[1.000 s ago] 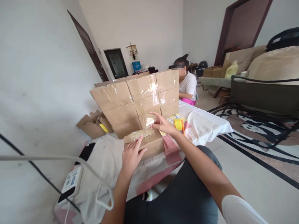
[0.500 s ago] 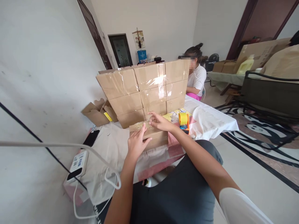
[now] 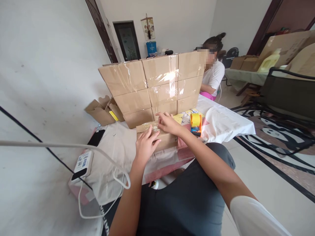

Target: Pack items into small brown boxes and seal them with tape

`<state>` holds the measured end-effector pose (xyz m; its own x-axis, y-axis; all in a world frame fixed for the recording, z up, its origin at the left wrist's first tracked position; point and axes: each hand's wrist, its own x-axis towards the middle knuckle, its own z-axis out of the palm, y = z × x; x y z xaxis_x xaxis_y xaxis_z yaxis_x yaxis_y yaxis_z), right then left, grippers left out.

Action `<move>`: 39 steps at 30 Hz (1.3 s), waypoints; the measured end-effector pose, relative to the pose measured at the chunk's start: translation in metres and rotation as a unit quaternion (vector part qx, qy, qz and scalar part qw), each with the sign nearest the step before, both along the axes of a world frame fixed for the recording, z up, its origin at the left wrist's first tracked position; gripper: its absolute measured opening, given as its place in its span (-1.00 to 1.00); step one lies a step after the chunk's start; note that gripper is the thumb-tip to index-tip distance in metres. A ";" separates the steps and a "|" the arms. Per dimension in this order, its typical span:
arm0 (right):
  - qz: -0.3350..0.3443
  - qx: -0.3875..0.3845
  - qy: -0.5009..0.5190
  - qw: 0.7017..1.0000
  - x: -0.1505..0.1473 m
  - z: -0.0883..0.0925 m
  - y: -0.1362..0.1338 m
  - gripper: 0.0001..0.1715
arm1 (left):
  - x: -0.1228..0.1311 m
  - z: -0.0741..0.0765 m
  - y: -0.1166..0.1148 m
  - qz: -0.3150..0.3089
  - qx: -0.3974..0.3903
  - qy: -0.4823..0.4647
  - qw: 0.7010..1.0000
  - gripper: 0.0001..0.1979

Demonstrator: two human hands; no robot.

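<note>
A small cardboard box (image 3: 167,141) lies in front of me on the cloth-covered table, with shiny clear tape (image 3: 145,126) across its top. My left hand (image 3: 145,144) rests on the box's near left part, fingers stretched out and apart. Across the top of the box lies my right hand (image 3: 168,124), its fingers spread and slightly bent over the tape. Neither hand grips anything. Just right of the box stands a tape dispenser (image 3: 196,123) with a yellow roll and orange frame. Behind it all rises a stack of taped cardboard boxes (image 3: 161,78).
An open carton (image 3: 98,111) sits at the table's left by the wall. A power strip (image 3: 83,165) and a white cable (image 3: 103,154) are at the near left. A person in a white shirt (image 3: 215,75) sits behind the stack. A dark chair (image 3: 283,88) stands right.
My left fingers have spread apart on the box top. My right hand has shifted slightly and flattened over the tape. The view has tilted down a little.
</note>
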<state>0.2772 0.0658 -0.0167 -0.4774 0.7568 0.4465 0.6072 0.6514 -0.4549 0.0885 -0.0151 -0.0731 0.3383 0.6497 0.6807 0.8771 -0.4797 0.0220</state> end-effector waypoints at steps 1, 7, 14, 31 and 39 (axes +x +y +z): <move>-0.019 -0.001 0.009 1.000 0.000 -0.001 0.002 -0.54 | 0.001 0.001 -0.001 0.005 -0.002 -0.001 1.000 -0.67; -0.038 -0.040 0.029 0.998 0.001 -0.004 0.015 -0.53 | 0.002 0.001 -0.001 -0.027 -0.015 -0.017 0.999 -0.66; -0.123 0.042 -0.052 0.990 -0.004 0.001 -0.003 -0.10 | 0.003 0.000 -0.001 -0.027 -0.006 -0.018 0.999 -0.66; -0.167 -0.110 0.002 0.980 0.043 -0.023 0.039 -0.51 | 0.001 -0.003 -0.004 -0.032 0.001 -0.014 0.999 -0.67; -0.294 -0.128 0.142 0.937 0.111 -0.044 0.068 -0.49 | 0.006 -0.008 -0.015 -0.014 0.001 -0.027 1.000 -0.67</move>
